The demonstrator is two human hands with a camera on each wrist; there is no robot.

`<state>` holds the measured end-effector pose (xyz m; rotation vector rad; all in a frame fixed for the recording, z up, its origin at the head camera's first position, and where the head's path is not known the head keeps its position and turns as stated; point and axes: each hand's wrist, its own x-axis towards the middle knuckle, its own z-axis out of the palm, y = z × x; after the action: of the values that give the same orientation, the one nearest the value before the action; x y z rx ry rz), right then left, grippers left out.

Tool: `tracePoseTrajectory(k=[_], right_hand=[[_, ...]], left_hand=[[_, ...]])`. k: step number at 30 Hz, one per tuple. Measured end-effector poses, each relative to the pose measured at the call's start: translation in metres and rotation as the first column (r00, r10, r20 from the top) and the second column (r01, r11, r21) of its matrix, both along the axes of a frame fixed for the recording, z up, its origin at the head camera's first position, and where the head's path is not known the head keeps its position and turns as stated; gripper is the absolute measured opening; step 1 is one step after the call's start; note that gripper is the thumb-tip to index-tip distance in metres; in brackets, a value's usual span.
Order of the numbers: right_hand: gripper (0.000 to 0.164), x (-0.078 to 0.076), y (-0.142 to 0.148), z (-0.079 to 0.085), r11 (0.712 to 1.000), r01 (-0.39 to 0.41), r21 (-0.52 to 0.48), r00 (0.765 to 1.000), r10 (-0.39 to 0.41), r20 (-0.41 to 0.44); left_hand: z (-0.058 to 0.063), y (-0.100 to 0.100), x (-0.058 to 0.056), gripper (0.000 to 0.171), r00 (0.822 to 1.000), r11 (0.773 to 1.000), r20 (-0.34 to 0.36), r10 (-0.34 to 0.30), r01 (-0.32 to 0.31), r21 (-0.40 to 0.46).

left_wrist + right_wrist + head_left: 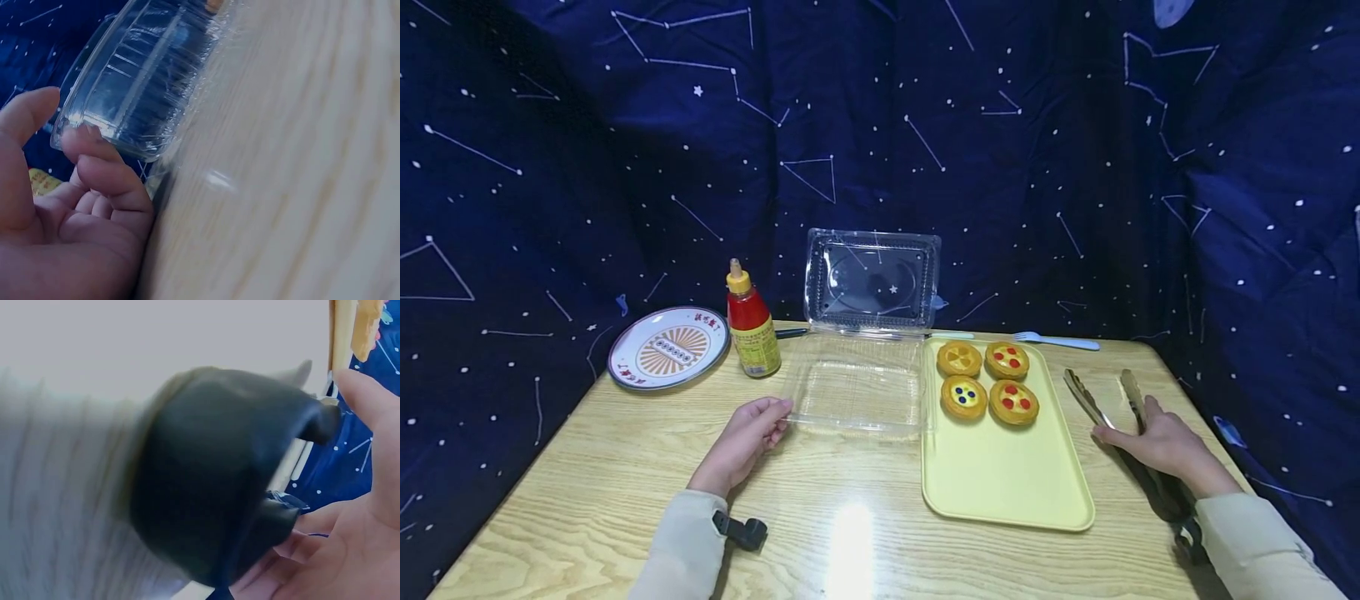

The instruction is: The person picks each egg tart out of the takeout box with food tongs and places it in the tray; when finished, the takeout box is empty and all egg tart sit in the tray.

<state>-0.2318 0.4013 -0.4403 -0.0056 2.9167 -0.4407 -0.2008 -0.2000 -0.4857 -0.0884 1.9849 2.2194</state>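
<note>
The left hand (747, 440) is at the near left corner of a clear plastic clamshell box (857, 425), its thumb and forefinger at the rim. In the left wrist view the box's corner (112, 119) lies by those fingertips. The box stands open, its lid (872, 279) raised at the back. At the right, the right hand (1165, 446) holds metal tongs (1086, 396) with dark handles, thumb on one arm and fingers at the other; the tongs' tips are spread. The dark handle end (212, 475) fills much of the right wrist view.
Several egg tarts (964, 397) with fruit toppings sit on the back half of a yellow tray (1007, 492), right beside the box. A sauce bottle (752, 325) and patterned plate (670, 348) stand at left. A blue fork (1056, 341) lies behind the tray, before a dark curtain (880, 125).
</note>
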Motion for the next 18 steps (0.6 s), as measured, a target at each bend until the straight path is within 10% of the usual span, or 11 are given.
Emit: tracePoseTrajectory(k=[18], right_hand=[[0.085,0.028,-0.019,0.022,0.999,-0.019,-0.029,0.971,0.011,-0.238]], left_hand=[[0.021,-0.012,0.015,0.053,0.992,0.983,0.116,-0.040,0.060,-0.172]])
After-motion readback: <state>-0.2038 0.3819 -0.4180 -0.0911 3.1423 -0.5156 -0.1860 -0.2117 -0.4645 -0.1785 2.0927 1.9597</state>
